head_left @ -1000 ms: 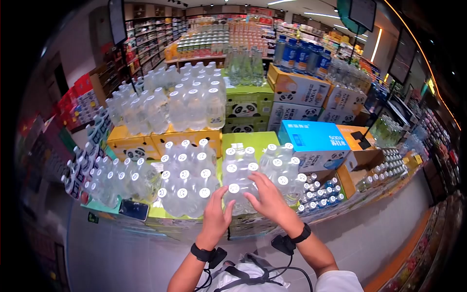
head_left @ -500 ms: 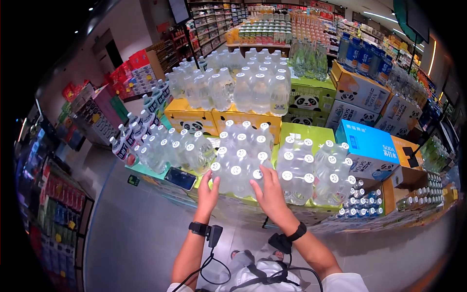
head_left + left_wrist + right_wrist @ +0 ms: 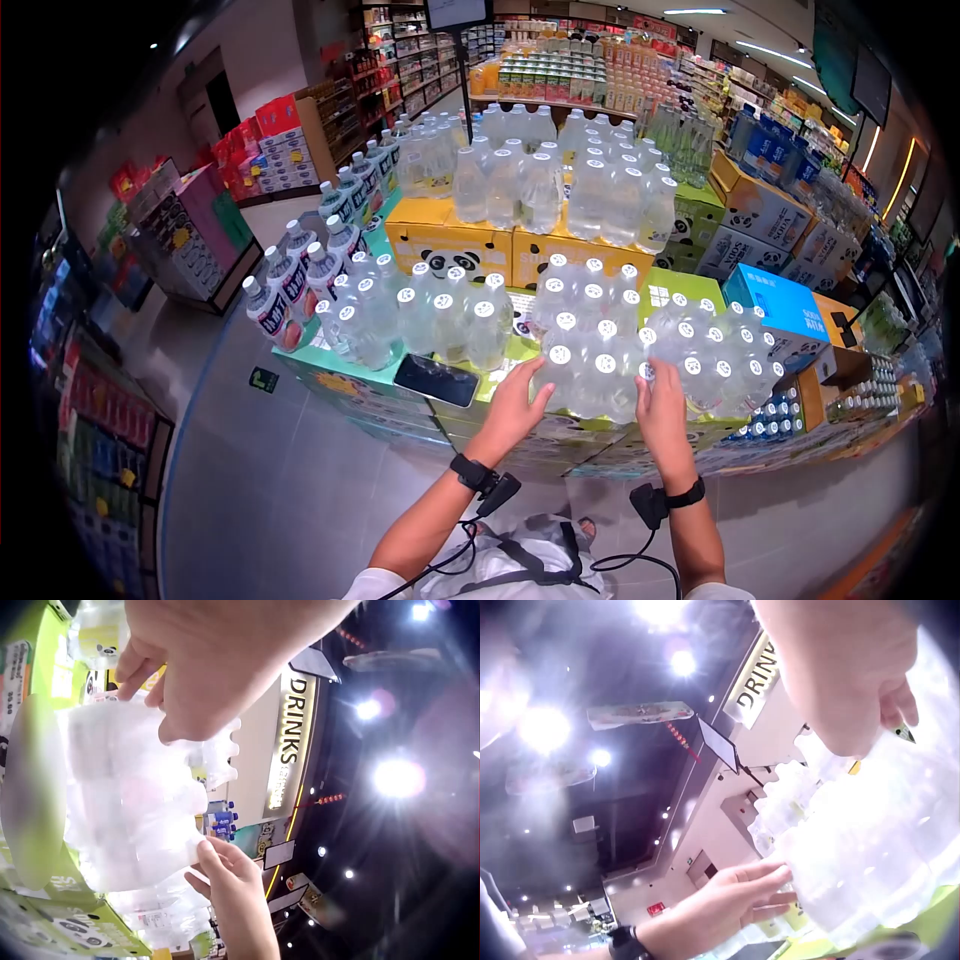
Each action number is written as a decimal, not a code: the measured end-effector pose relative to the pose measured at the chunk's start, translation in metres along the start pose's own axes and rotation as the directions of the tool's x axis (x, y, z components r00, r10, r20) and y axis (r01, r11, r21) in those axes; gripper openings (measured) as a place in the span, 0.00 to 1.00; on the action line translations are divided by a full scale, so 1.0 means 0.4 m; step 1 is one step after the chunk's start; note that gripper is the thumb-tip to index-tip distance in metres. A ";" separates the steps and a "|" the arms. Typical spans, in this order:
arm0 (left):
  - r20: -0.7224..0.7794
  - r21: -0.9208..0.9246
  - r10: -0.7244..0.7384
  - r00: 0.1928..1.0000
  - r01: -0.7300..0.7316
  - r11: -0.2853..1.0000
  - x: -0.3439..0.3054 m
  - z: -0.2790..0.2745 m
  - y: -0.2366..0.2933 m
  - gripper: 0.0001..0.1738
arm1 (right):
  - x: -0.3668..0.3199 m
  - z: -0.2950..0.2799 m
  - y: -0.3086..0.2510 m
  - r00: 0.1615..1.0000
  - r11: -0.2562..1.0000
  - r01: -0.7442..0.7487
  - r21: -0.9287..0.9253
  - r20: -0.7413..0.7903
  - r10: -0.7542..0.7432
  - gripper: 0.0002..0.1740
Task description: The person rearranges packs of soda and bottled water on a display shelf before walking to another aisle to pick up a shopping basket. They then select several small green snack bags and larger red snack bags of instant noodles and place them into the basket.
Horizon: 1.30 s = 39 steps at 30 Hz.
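A shrink-wrapped pack of clear bottles (image 3: pixel 605 345) with white panda-printed caps stands upright on a green carton, between my two hands. My left hand (image 3: pixel 515 405) is at its near left side, fingers reaching along the wrap. At its near right side is my right hand (image 3: pixel 662 400), fingers extended upward by the bottle caps. In the left wrist view, the right hand (image 3: pixel 236 892) has its fingertips at the wrap's edge. The right wrist view has the left hand (image 3: pixel 739 896) with fairly straight fingers against the pack. Glare washes out the bottles in both wrist views.
Another bottle pack (image 3: pixel 715 350) stands close on the right. To the left are loose clear bottles (image 3: pixel 445 320), a black phone (image 3: pixel 436 380) and labelled bottles (image 3: pixel 275 305). Yellow panda cartons (image 3: pixel 455 250) bearing more packs rise behind. A blue soda carton (image 3: pixel 775 310) stands farther right.
The head view has turned left. Both hands have shifted left from the neighbouring pack to this wider one and now lie along its two sides. The packs look unmoved.
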<state>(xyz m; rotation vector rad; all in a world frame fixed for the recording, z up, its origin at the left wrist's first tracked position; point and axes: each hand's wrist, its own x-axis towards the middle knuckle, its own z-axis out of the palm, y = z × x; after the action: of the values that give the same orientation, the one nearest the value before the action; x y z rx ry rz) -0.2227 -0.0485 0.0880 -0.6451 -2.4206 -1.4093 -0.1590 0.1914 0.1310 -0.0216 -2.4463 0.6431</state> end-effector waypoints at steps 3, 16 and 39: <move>-0.033 0.020 0.018 0.999 -0.018 1.000 -0.043 -0.066 -0.071 0.24 | 0.014 0.008 -0.045 0.999 0.998 -0.044 -0.044 -0.020 0.043 0.17; 0.074 -0.177 0.053 0.996 -0.040 0.983 -0.018 0.041 -0.078 0.40 | 0.012 0.081 0.009 0.982 0.991 -0.127 0.040 -0.133 0.131 0.16; -0.082 0.176 0.126 0.989 -0.111 0.978 -0.027 -0.095 -0.173 0.25 | 0.059 0.050 -0.151 0.993 1.000 -0.010 0.000 -0.116 0.010 0.18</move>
<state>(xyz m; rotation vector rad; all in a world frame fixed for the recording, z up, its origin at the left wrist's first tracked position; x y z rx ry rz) -0.2476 -0.1137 0.0500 -0.6549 -2.3554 -1.1447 -0.1818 0.1330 0.1572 -0.0698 -2.3359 0.6280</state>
